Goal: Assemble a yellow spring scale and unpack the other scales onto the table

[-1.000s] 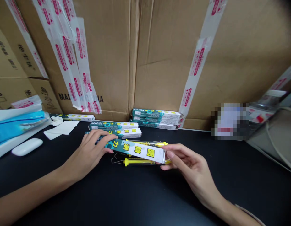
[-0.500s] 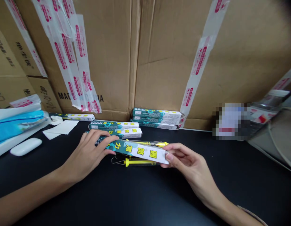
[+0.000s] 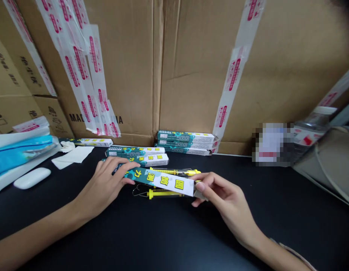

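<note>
**Left hand** (image 3: 102,184): I have the fingers closed over the teal end of the printed carton (image 3: 160,180), gripping it.

**Right hand** (image 3: 228,199): I pinch the white end between thumb and fingers, a firm closed hold.

**Carton position:** Between both hands, angled slightly, just above the black worktop (image 3: 163,237).

**Handling:** Hold both ends so the long panels stay unbent.

**Carton contents:** I cannot tell; the right end may be open.

**Loose items:** Two yellow-capped force gauges (image 3: 163,193) lie beside and under the carton, their tubes clear, one with a wire hook (image 3: 137,191).

**Other cartons:** Matching boxes lie stacked near the wall of cardboard shipping boxes (image 3: 120,75); one stack (image 3: 185,141) stands apart.
</note>
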`<state>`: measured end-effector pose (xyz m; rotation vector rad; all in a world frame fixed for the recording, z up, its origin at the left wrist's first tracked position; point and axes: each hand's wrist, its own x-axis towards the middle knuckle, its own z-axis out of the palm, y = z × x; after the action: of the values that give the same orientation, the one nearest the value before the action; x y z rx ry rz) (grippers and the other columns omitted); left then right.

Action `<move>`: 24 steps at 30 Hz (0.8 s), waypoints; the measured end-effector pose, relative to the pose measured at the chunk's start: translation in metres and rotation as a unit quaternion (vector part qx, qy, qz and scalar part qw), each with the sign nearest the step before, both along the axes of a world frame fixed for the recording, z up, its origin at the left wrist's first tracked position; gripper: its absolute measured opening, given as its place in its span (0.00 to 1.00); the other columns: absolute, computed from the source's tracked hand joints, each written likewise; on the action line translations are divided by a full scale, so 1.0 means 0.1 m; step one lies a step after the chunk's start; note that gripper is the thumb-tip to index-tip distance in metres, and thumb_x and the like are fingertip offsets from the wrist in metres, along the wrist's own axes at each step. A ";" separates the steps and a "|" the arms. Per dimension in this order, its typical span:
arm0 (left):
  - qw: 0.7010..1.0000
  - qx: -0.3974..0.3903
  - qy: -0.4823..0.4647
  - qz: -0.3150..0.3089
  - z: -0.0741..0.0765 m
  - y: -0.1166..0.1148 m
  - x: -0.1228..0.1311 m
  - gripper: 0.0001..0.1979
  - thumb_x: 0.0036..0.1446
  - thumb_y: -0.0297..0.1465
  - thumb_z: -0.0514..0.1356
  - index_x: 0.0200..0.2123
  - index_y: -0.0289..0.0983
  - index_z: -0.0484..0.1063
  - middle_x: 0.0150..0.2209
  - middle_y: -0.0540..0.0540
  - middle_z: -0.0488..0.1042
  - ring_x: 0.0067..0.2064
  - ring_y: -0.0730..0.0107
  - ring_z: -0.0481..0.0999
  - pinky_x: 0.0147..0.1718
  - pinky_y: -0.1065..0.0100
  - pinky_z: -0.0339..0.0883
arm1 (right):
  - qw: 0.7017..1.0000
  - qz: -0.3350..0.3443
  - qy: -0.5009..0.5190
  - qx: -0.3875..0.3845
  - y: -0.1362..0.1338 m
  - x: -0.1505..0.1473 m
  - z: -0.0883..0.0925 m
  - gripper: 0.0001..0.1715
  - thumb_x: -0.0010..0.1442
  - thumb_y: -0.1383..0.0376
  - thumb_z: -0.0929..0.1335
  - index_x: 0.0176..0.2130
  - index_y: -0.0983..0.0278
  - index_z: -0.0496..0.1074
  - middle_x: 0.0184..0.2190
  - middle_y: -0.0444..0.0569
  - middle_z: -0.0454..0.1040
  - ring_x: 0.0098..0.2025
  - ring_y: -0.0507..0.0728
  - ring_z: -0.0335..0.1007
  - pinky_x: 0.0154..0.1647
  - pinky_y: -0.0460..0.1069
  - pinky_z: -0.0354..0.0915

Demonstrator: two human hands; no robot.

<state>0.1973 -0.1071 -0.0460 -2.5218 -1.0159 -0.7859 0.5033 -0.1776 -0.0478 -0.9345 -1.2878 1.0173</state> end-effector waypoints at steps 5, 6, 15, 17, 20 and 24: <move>1.000 -0.017 -0.002 -0.008 0.00 0.01 0.00 0.14 0.72 0.28 0.49 0.57 0.42 0.64 0.50 0.42 0.71 0.51 0.54 0.69 0.43 0.58 0.59 | 0.996 -0.025 -0.063 0.065 -0.02 0.02 -0.03 0.14 0.63 0.59 0.72 0.28 0.63 0.76 0.39 0.51 0.78 0.29 0.53 0.75 0.27 0.48 0.79; 1.000 -0.022 -0.006 -0.007 0.00 0.01 0.00 0.14 0.72 0.28 0.48 0.57 0.42 0.64 0.51 0.42 0.71 0.51 0.54 0.69 0.43 0.58 0.59 | 0.994 -0.027 -0.073 0.079 -0.02 0.03 -0.04 0.10 0.63 0.61 0.72 0.31 0.62 0.77 0.40 0.51 0.78 0.30 0.54 0.75 0.27 0.48 0.79; 1.000 -0.021 -0.011 0.003 0.02 -0.01 -0.02 0.14 0.72 0.32 0.49 0.56 0.42 0.66 0.50 0.42 0.72 0.50 0.53 0.70 0.41 0.58 0.60 | 0.988 -0.040 -0.104 0.106 -0.05 0.03 -0.06 0.06 0.65 0.62 0.70 0.39 0.58 0.79 0.40 0.47 0.78 0.26 0.52 0.75 0.25 0.48 0.77; 1.000 -0.012 -0.014 0.000 0.02 -0.01 -0.01 0.14 0.71 0.31 0.49 0.56 0.42 0.66 0.50 0.41 0.73 0.50 0.53 0.70 0.41 0.59 0.59 | 0.988 -0.050 -0.112 0.096 -0.05 0.04 -0.05 0.07 0.66 0.61 0.69 0.41 0.58 0.79 0.38 0.46 0.79 0.24 0.51 0.75 0.25 0.47 0.76; 1.000 -0.001 -0.012 0.003 0.01 0.00 -0.01 0.14 0.71 0.29 0.48 0.56 0.41 0.65 0.49 0.41 0.72 0.50 0.54 0.70 0.40 0.59 0.59 | 0.986 -0.064 -0.128 0.088 -0.04 0.05 -0.04 0.09 0.66 0.60 0.70 0.42 0.58 0.80 0.37 0.46 0.81 0.23 0.51 0.75 0.26 0.46 0.76; 1.000 0.004 -0.005 0.017 0.02 -0.01 -0.01 0.14 0.71 0.29 0.49 0.56 0.40 0.65 0.49 0.40 0.72 0.49 0.53 0.70 0.40 0.58 0.59 | 0.987 -0.065 -0.119 0.090 -0.01 0.04 -0.03 0.07 0.64 0.61 0.71 0.40 0.58 0.82 0.39 0.47 0.81 0.24 0.51 0.74 0.26 0.47 0.77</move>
<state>0.1966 -0.1078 -0.0439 -2.4886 -1.0550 -0.7924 0.5074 -0.1791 -0.0510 -1.0070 -1.4695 0.6913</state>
